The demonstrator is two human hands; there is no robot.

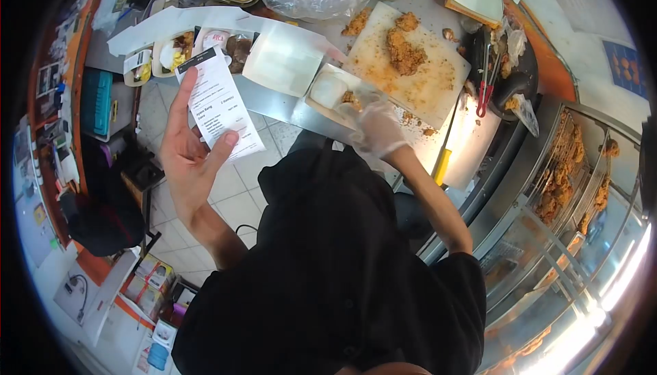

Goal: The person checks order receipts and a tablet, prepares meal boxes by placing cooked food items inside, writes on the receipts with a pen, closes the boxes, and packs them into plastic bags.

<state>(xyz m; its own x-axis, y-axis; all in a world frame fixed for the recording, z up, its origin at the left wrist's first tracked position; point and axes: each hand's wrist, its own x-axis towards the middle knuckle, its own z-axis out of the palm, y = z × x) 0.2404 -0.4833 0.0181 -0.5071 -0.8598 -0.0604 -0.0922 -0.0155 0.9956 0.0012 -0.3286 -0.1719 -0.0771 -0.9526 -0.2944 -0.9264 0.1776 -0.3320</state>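
My left hand (190, 152) is closed on a printed order receipt (220, 105), its thumb across the lower part and a finger along the upper left edge. My right hand (381, 131) wears a clear plastic glove. It is at the near right end of an open paper meal box (309, 102), its curled fingers on small pieces of fried chicken (351, 99). A white mound of rice (328, 91) lies in that box, beside the chicken. The box's raised lid (282, 57) stands behind it. The glove partly hides the chicken and my fingertips.
Fried chicken (405, 53) and crumbs lie on a white cutting board (369, 46). A yellow-handled knife (443, 163) and red-handled tongs (485, 87) are at the right. More filled boxes (164, 57) line the counter's left. A plastic-lined tub (311, 9) of greens stands behind; a chicken display case (561, 170) is far right.
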